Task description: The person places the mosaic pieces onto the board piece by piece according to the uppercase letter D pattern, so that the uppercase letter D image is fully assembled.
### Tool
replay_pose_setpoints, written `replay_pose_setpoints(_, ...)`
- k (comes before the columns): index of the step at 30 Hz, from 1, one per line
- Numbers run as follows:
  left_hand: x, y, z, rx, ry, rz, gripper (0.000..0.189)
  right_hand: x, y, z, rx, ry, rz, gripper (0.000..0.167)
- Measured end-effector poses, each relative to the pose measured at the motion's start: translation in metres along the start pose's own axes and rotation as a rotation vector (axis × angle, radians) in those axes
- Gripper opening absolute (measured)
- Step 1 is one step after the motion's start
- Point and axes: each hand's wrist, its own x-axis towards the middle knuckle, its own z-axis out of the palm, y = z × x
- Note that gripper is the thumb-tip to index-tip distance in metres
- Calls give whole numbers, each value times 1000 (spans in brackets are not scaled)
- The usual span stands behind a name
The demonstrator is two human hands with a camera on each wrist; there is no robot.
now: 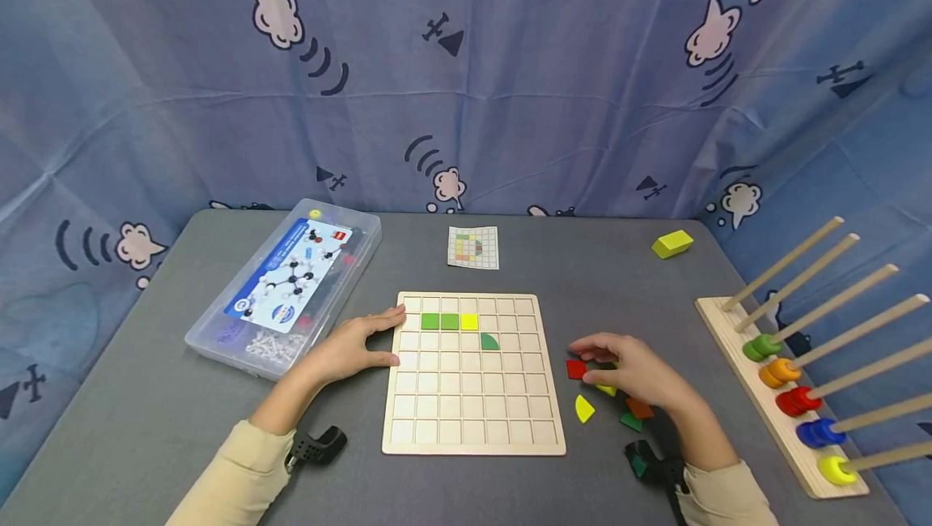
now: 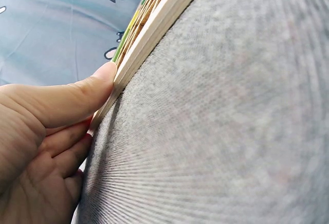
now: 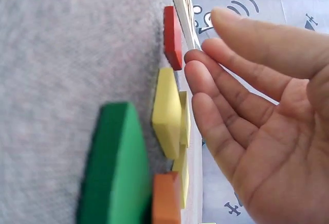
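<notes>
A wooden grid board lies on the table. In one of its upper rows sit two green squares and a yellow square, with a green quarter circle one row lower. My left hand touches the board's left edge, thumb and fingers spread apart. Right of the board, my right hand hovers over loose pieces with its fingers loosely bent and nothing in them. Close to its fingertips is a red square. Nearby lie yellow pieces, a green piece and an orange one.
A printed pattern card lies behind the board. To the left is a clear plastic case. A rack of slanting pegs with coloured rings stands at right, and a yellow-green block sits at the back right.
</notes>
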Motion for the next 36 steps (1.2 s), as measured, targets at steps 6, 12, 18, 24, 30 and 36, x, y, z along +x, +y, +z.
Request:
replay_pose_setpoints(6,0,-1,0,-19,-6,0,73,0,0,3,-53,0,-9,34)
replay_pose_setpoints(12,0,-3,1,-9,3,20,72,1,-1,6,-116,30,0,30)
replay_pose_setpoints(18,0,-5,2,-6,6,17,72,2,-2,11,-239,47,-36,30)
replay_pose_setpoints(24,0,-5,1,-9,7,18,72,2,-3,14,-272,74,-63,27)
replay_pose_setpoints(30,1,-4,0,-16,-8,1,73,3,-6,14,-217,79,-16,26)
replay_pose_setpoints(36,1,-4,1,-18,-10,3,73,3,-9,13,-187,115,-29,27)
